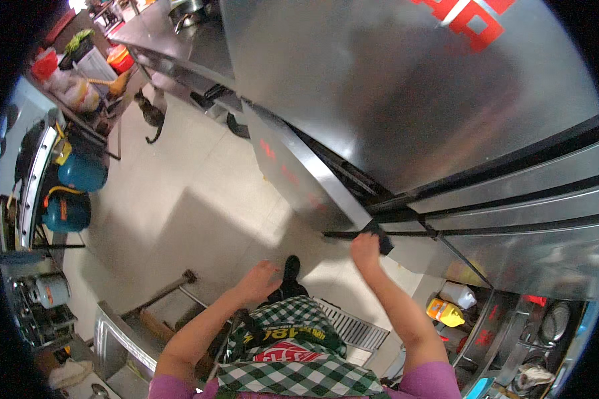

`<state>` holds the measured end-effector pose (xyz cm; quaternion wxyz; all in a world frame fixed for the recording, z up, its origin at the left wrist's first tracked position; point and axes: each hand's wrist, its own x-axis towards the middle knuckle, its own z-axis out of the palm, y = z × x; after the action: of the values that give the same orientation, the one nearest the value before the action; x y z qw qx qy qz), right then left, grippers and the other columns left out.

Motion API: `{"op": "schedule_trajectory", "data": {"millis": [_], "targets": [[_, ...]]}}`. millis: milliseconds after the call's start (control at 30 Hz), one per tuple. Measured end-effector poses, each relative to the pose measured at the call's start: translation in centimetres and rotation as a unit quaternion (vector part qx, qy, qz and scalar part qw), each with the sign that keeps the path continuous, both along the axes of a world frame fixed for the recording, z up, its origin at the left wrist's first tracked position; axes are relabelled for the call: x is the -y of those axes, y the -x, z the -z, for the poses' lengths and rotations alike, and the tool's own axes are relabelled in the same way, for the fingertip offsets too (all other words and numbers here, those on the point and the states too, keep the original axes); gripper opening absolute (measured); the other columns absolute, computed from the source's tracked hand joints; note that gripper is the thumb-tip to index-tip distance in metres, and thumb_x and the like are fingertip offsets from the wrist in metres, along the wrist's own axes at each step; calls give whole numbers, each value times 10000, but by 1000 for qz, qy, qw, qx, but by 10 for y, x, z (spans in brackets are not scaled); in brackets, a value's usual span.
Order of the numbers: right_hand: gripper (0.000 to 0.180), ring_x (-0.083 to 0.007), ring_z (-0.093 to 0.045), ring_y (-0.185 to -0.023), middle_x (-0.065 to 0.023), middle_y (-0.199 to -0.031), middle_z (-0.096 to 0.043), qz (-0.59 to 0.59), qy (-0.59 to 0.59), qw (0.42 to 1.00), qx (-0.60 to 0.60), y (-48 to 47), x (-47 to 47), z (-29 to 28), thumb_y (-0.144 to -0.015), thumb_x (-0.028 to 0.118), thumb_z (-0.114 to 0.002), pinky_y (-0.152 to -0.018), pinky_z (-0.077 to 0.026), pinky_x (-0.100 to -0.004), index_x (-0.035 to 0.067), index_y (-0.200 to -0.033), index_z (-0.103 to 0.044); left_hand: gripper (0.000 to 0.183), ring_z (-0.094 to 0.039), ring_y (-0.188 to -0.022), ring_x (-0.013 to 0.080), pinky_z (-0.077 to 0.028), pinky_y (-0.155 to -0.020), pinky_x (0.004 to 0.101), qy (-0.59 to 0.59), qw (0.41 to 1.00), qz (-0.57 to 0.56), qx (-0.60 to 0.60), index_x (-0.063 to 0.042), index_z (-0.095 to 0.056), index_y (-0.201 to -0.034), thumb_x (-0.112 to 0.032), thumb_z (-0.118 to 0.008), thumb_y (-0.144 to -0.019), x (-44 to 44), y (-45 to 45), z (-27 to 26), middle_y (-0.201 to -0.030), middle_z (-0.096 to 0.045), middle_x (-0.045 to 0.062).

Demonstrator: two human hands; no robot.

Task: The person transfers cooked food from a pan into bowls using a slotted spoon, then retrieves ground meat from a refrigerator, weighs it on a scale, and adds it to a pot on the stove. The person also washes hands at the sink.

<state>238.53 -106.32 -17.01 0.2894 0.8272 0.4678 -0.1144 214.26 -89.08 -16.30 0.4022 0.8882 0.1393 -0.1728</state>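
My right hand is closed on a dark piece at the near end of a stainless steel door. Whether that piece is a handle or something separate is unclear. The door stands ajar from a large steel cabinet, with a dark gap behind it and blurred red marks on its face. My left hand hangs over the floor in front of my apron, holding nothing, its fingers loosely bent and somewhat blurred.
A cat is on the tiled floor. Blue gas cylinders stand below the stove at left. A steel-edged unit is at lower left, a floor drain grate by my feet. Yellow and white containers sit at right.
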Motion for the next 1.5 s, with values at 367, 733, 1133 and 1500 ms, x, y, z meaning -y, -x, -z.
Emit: {"op": "schedule_trajectory", "data": {"millis": [367, 733, 1133, 1500], "targets": [[313, -307, -597, -826, -155, -926, -583, 28, -150, 907, -393, 185, 105, -54, -777, 193, -583, -688, -493, -402, 47, -1050, -540, 518, -529, -1071, 362, -419, -889, 436, -12, 888, -451, 91, -1, -466, -1185, -440, -378, -926, 15, 103, -13, -1132, -537, 260], [248, -353, -606, -830, -185, -905, -602, 119, -44, 934, -333, 134, 168, 7, -811, 221, -517, -700, -503, -451, 60, -996, -547, 404, -561, -905, 417, -427, -790, 475, -240, 845, -476, 33, -120, -479, -1138, -428, -308, -941, -117, 168, 1, -932, -622, 203], [318, -361, -603, -847, -222, -879, -622, 205, -55, 904, -372, 97, 186, 70, -800, 211, -565, -746, -491, -436, 45, -1071, -570, 388, -545, -861, 436, -423, -741, 476, -271, 848, -450, 67, -87, -553, -993, -402, -335, -935, -139, 175, 0, -874, -605, 212], [281, -282, -636, -785, -184, -878, -638, 241, -74, 830, -498, 59, 179, 183, -840, 222, -534, -729, -505, -361, 10, -1018, -585, 420, -552, -865, 327, -402, -818, 327, -260, 840, -470, 71, 9, -510, -1035, -364, -337, -950, -174, 198, 24, -889, -557, 217]]}}
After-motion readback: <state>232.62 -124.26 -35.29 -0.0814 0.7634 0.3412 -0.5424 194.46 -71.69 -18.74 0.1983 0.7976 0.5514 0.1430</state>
